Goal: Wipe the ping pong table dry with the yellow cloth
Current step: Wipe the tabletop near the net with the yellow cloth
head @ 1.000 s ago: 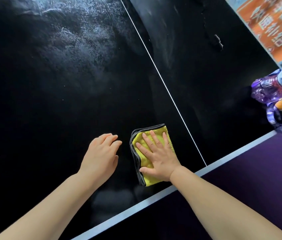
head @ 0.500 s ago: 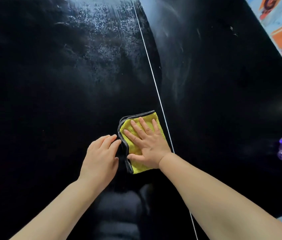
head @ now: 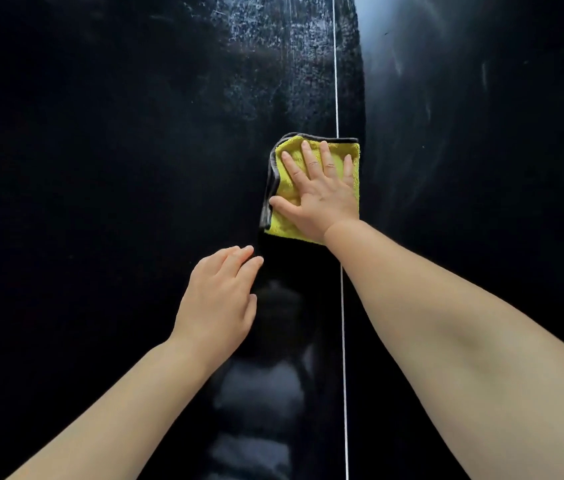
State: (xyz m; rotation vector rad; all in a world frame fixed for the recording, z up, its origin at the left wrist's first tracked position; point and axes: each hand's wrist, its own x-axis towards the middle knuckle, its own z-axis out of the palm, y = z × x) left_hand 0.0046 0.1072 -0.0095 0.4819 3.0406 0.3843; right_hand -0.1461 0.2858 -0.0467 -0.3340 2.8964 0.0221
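Glossy black ping pong desk (head: 100,202) spreads wide all round. Right hand (head: 322,199) presses flat, fingers spread, on folded yellow grey-edged cloth (head: 285,188) straddling white centre line (head: 336,81); left hand (head: 218,303) rests relaxed, apart.

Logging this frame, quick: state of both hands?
Left hand: open, holding nothing.
Right hand: open, pressing flat on the yellow cloth.
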